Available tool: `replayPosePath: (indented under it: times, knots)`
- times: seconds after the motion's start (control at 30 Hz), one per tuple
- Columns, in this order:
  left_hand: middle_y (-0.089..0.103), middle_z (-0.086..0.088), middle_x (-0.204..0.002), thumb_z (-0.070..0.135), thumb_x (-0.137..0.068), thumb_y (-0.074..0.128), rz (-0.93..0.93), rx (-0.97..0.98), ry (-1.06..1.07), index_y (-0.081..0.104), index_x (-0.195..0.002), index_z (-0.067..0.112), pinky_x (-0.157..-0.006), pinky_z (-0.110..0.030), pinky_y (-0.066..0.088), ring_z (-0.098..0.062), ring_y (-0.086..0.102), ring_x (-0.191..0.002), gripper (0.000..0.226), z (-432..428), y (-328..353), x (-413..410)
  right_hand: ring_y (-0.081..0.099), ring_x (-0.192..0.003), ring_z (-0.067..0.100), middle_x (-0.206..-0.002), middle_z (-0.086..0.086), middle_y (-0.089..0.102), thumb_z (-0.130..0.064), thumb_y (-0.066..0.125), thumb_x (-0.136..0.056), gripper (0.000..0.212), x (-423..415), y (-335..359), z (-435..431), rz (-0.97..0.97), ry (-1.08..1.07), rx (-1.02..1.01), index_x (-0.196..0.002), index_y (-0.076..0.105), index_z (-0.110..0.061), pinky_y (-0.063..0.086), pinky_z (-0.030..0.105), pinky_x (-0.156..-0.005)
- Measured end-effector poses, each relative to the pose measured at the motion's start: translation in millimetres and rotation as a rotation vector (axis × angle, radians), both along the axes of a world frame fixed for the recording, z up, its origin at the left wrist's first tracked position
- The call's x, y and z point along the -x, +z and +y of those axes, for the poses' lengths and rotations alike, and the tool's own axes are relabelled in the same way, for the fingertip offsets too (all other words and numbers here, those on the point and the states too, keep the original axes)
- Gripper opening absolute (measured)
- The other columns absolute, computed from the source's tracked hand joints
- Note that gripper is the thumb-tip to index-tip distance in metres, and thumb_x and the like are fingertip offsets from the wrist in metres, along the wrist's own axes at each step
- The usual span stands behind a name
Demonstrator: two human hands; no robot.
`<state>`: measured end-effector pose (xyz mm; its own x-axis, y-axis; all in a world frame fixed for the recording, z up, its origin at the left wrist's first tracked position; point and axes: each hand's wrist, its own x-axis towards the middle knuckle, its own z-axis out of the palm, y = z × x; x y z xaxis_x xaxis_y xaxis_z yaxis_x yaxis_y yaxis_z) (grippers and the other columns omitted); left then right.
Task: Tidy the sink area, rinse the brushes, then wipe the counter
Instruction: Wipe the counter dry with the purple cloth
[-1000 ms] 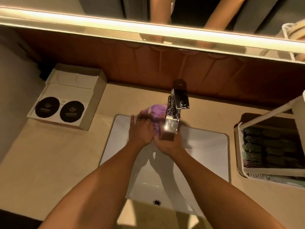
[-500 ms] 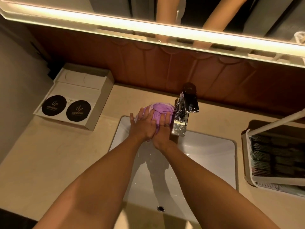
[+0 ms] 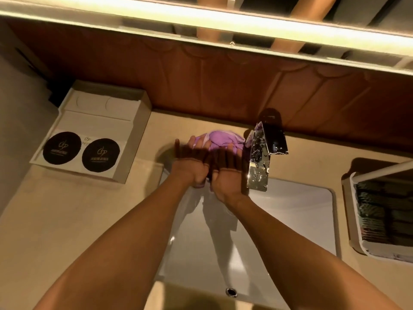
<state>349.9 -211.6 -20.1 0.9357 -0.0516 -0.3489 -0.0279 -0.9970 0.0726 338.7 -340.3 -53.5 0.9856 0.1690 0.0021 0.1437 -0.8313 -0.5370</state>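
Head cam: beige counter [image 3: 67,220] w/ white sink [image 3: 290,209], wood backsplash [image 3: 201,81].

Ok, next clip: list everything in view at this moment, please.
cloth: one, purple, counter's back edge, left of the faucet
faucet: one, chrome, behind the sink
sink: one, white, set in the counter
drain: one, metal, sink's near end
counter: one, beige
box: one, pale, open, back left
discs: two, black, on the box's front
basket: one, white, right, holding dark folded items
left hand: on the cloth, blurred
right hand: on the cloth, blurred
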Motion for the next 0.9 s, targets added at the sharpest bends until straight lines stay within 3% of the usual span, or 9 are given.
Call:
replayPosePath:
  times: [0.07, 0.13, 0.2, 0.3, 0.43, 0.57, 0.63, 0.73, 0.9]
  knots:
    - [0.001, 0.000, -0.169, 0.056, -0.082, 0.052, 0.041, 0.011, -0.020, 0.010, -0.159, 0.037, -0.119, -0.061, -0.005, -0.031, -0.005, -0.155, 0.090, 8, -3, -6, 0.038, -0.133, 0.036, -0.138, 0.026, 0.057, -0.011, 0.059, -0.080, 0.061, -2, 1, 3, -0.161, -0.011, 0.006, -0.140, 0.057, -0.005, 0.016, 0.044, -0.120]
    - [0.016, 0.003, -0.167, 0.061, -0.090, 0.027, -0.004, 0.043, 0.008, 0.024, -0.155, 0.040, -0.120, -0.059, -0.001, -0.028, 0.004, -0.155, 0.068, 9, -1, -12, 0.041, -0.138, 0.041, -0.147, 0.023, 0.050, -0.016, 0.058, -0.083, 0.066, -5, 6, 8, -0.061, 0.007, -0.016, -0.148, 0.049, -0.011, 0.022, 0.052, -0.121]
    - [0.025, 0.001, -0.163, 0.058, -0.093, 0.007, -0.090, 0.061, 0.013, 0.027, -0.155, 0.035, -0.122, -0.053, 0.009, -0.028, 0.013, -0.152, 0.069, 10, -2, -19, 0.044, -0.138, 0.040, -0.149, 0.019, 0.049, -0.025, 0.057, -0.087, 0.062, -11, 2, 15, -0.066, -0.025, 0.105, -0.148, 0.049, -0.015, 0.025, 0.051, -0.118]
    - [0.007, -0.003, -0.169, 0.052, -0.103, 0.021, -0.045, 0.013, -0.008, 0.006, -0.161, 0.025, -0.125, -0.047, 0.002, -0.030, 0.002, -0.155, 0.066, 17, -11, -30, 0.044, -0.138, 0.041, -0.152, 0.018, 0.047, -0.034, 0.044, -0.094, 0.058, -18, -2, 23, -0.060, -0.104, 0.187, -0.147, 0.050, -0.013, 0.028, 0.053, -0.115]
    - [0.003, -0.002, -0.170, 0.047, -0.106, 0.025, -0.048, -0.014, -0.035, 0.003, -0.161, 0.021, -0.124, -0.048, -0.005, -0.030, 0.001, -0.155, 0.065, 19, -19, -38, 0.048, -0.137, 0.040, -0.149, 0.021, 0.049, -0.039, 0.032, -0.097, 0.060, -25, -6, 30, -0.057, -0.111, 0.158, -0.146, 0.050, -0.010, 0.032, 0.052, -0.115]
    - [0.012, 0.002, -0.169, 0.052, -0.086, -0.007, -0.113, -0.036, -0.065, 0.011, -0.161, 0.025, -0.121, -0.052, -0.012, -0.027, 0.010, -0.154, 0.082, 29, -25, -57, 0.058, -0.122, 0.042, -0.129, 0.023, 0.064, -0.035, 0.036, -0.088, 0.060, -44, -1, 41, -0.115, -0.078, 0.244, -0.131, 0.064, -0.003, 0.037, 0.048, -0.109]
    - [0.014, 0.002, -0.168, 0.050, -0.081, -0.012, -0.101, -0.018, -0.079, 0.017, -0.161, 0.026, -0.120, -0.056, -0.014, -0.027, 0.009, -0.154, 0.088, 34, -31, -64, 0.053, -0.122, 0.051, -0.129, 0.028, 0.061, -0.037, 0.037, -0.081, 0.064, -50, 0, 43, -0.119, -0.062, 0.333, -0.130, 0.063, -0.004, 0.041, 0.059, -0.108]
    - [0.033, -0.006, -0.163, 0.047, -0.090, 0.004, -0.159, 0.048, -0.105, 0.037, -0.155, 0.019, -0.121, -0.056, -0.004, -0.036, 0.022, -0.151, 0.077, 44, -38, -68, 0.057, -0.115, 0.059, -0.129, 0.033, 0.059, -0.035, 0.035, -0.082, 0.063, -56, -1, 50, 0.025, -0.109, 0.318, -0.128, 0.062, -0.002, 0.049, 0.069, -0.093]
    - [0.054, -0.013, -0.147, 0.037, -0.096, 0.034, -0.365, 0.140, -0.098, 0.059, -0.138, 0.009, -0.118, -0.051, 0.015, -0.041, 0.041, -0.142, 0.056, 46, -39, -65, 0.048, -0.122, 0.046, -0.141, 0.019, 0.044, -0.026, 0.063, -0.085, 0.057, -75, -14, 51, 0.079, -0.226, 0.303, -0.135, 0.039, -0.013, 0.052, 0.052, -0.095]
